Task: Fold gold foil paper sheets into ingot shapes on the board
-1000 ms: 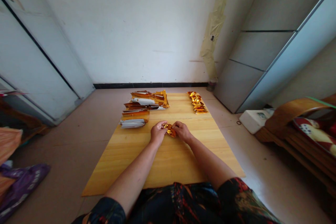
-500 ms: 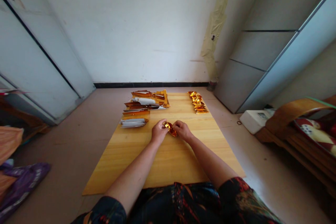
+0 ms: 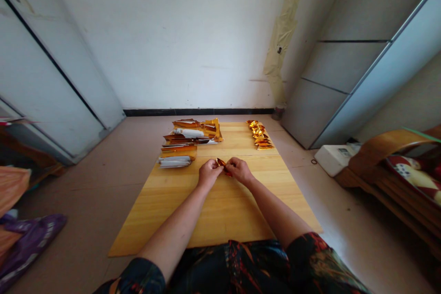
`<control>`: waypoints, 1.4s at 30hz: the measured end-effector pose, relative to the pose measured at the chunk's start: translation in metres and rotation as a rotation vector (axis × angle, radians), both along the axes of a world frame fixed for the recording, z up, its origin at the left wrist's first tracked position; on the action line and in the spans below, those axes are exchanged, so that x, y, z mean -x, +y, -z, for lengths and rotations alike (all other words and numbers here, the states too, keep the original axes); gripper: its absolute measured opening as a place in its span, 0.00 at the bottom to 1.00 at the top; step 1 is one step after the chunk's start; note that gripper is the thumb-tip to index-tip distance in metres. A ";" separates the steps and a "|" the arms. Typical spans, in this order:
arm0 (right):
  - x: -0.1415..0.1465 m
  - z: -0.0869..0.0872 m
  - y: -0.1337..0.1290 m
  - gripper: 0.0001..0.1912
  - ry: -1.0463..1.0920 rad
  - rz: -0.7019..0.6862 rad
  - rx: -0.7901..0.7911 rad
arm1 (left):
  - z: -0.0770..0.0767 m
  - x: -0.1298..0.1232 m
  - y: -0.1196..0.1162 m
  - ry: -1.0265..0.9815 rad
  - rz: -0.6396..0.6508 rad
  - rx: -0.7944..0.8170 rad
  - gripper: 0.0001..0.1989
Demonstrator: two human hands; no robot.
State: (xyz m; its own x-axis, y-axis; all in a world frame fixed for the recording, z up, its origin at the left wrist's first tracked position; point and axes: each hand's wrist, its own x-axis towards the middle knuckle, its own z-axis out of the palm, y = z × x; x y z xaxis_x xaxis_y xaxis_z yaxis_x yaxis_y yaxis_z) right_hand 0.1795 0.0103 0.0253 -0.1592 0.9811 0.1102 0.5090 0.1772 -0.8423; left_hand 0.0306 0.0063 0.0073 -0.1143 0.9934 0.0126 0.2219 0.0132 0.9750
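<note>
A small piece of folded gold foil paper (image 3: 220,162) is held over the middle of the wooden board, partly hidden by my fingers. My left hand (image 3: 208,173) pinches its left side, and my right hand (image 3: 240,170) grips its right side, with the fingertips close together. Beyond my right hand, several folded gold foil paper pieces (image 3: 260,135) stand in a row near the board's right edge. To the left of my left hand lie stacks of gold foil sheets (image 3: 179,150) and a bundle of pale, whitish folded sheets (image 3: 175,161).
The wooden board (image 3: 165,220) reaches from my lap toward the white wall (image 3: 172,46). A grey cabinet (image 3: 320,101) rises at the right, beside a white box (image 3: 332,160) and a wooden seat (image 3: 375,183). A purple bag (image 3: 37,243) lies on the floor at left.
My hands have come slightly closer together around the foil paper, and less of it shows between them. The stacks and the row have stayed put.
</note>
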 end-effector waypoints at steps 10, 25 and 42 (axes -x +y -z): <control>-0.002 -0.012 -0.001 0.06 -0.085 0.011 -0.065 | -0.014 -0.003 -0.004 -0.057 0.005 0.119 0.06; -0.006 -0.008 -0.001 0.06 -0.187 0.037 -0.144 | -0.017 -0.006 -0.006 -0.174 0.042 0.221 0.05; 0.002 -0.019 -0.005 0.06 -0.131 -0.031 -0.185 | -0.024 -0.006 -0.008 -0.112 0.153 0.275 0.07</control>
State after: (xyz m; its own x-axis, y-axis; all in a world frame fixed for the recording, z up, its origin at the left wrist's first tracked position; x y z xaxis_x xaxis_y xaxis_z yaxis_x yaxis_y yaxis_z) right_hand 0.1777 0.0056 0.0442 -0.2135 0.9406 0.2642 0.6041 0.3396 -0.7209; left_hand 0.0368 -0.0019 0.0310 0.0510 0.9634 -0.2630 0.1328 0.2545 0.9579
